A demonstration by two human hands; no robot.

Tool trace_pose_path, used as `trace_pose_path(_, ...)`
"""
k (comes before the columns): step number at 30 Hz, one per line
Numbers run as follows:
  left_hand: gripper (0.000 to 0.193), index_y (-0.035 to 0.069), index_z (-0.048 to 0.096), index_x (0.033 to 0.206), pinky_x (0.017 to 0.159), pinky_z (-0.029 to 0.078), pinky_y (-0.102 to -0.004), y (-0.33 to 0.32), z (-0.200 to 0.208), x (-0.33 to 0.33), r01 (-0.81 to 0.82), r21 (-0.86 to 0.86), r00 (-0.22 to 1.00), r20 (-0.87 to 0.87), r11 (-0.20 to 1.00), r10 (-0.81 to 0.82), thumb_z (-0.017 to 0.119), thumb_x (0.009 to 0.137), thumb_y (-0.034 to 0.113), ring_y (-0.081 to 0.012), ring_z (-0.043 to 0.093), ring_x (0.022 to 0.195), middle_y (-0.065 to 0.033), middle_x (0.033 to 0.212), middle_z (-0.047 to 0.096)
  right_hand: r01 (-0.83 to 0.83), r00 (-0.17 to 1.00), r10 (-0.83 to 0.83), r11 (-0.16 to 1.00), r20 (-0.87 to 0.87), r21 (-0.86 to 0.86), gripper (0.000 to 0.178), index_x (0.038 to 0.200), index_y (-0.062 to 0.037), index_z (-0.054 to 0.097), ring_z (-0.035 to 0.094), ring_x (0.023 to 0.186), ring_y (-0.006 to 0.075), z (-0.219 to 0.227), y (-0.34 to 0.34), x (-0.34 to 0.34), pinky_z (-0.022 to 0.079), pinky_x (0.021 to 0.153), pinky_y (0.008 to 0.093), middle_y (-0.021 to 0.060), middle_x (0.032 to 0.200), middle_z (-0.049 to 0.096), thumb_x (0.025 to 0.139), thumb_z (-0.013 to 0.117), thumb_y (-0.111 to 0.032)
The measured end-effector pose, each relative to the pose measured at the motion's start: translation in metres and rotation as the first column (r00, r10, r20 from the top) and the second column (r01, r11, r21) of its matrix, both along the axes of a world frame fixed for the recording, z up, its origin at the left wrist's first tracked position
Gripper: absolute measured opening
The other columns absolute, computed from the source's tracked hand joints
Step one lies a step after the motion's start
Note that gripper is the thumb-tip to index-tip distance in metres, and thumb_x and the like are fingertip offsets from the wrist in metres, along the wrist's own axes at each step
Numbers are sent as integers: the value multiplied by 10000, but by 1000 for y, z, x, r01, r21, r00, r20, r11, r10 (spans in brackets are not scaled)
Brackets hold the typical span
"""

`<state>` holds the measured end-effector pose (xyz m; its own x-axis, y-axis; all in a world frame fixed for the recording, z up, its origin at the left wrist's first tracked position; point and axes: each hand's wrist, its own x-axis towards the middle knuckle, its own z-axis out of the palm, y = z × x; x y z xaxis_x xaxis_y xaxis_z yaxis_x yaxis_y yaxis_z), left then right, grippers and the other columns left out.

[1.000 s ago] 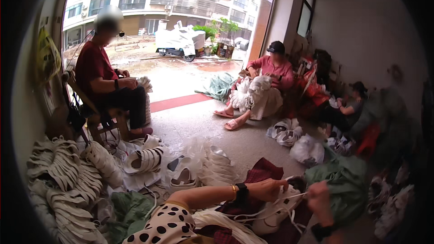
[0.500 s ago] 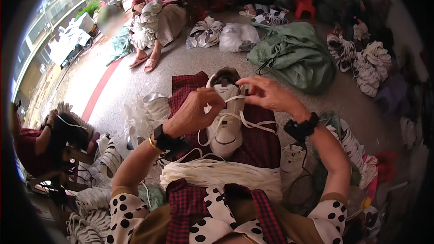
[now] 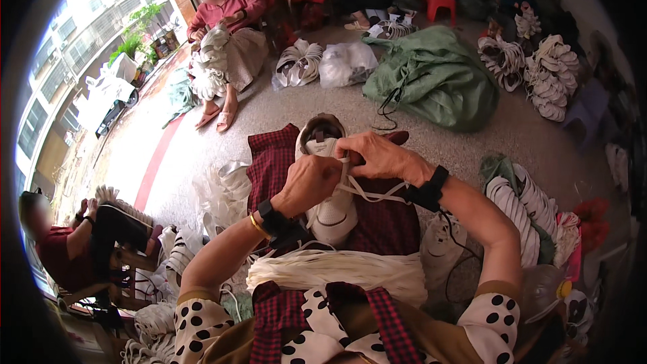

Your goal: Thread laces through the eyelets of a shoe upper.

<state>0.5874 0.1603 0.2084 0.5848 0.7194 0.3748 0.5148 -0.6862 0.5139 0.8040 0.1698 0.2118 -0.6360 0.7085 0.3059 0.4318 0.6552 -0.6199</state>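
Since half a second ago both hands are sitting closer together over the shoe, and the view is showing more of the room beyond. Fingers of the left hand (image 3: 311,183) are curling shut around a white lace (image 3: 367,192), pinching it just beside the eyelets, while the fingers of the right hand (image 3: 379,156) are closing on the same lace from the other side, their tips touching the upper of the white shoe (image 3: 331,210). A loop of that lace is trailing from the right hand toward the black wristband (image 3: 428,189). The shoe is lying on a red checked cloth (image 3: 273,162) across the person's lap, toe toward the body, opening away. Just nearer the body, a thick bundle of white laces (image 3: 337,271) is resting across the lap. Beyond, on the floor, a large green sack (image 3: 438,77) is slumping, with stacks of white shoes (image 3: 549,71) to its right. A person in pink (image 3: 226,34) is sitting farther off with more shoes, and another person in red (image 3: 67,246) is sitting at the left.
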Motion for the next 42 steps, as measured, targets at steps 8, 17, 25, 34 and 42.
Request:
trace_pose_path(8,75,81,676,782,580,504,-442,1,4,1,4,46,990,-144,999,3,610,791,115,-364,653,631,-164,667,639,31,998,-18,980,66,-196,404,1058,-46,596,639,768,169,14,-7,4,523,720,337,65,860,653,690,746,-116)
trace_pose_path(17,74,52,724,822,486,442,-332,-12,63,-89,-152,-118,977,-168,981,132,670,777,26,-168,564,480,-100,569,596,32,998,-45,962,-44,-271,311,1036,-47,635,618,748,96,0,-3,9,508,705,285,12,798,657,742,728,-89)
trace_pose_path(25,21,19,696,756,469,364,-268,-50,159,-218,-432,208,842,-257,878,475,702,776,21,-76,481,485,-32,533,547,123,985,-140,979,-102,-163,269,1119,-40,652,582,708,85,32,1,-28,478,691,257,-1,775,634,858,666,-106)
trace_pose_path(34,46,32,705,861,525,372,-208,-49,196,-169,-228,135,957,-152,964,248,721,827,5,-13,503,594,39,683,625,-249,930,209,963,-302,-101,249,1127,-25,691,637,757,86,98,-16,-115,511,699,241,30,838,699,961,648,-206)
trace_pose_path(42,154,12,725,1012,619,499,-300,0,89,-79,115,60,988,97,992,-121,680,878,73,-182,634,708,-103,895,697,4,778,-196,952,-596,-307,190,1003,16,705,452,585,15,101,-72,-32,325,496,194,-36,683,542,988,610,-148)
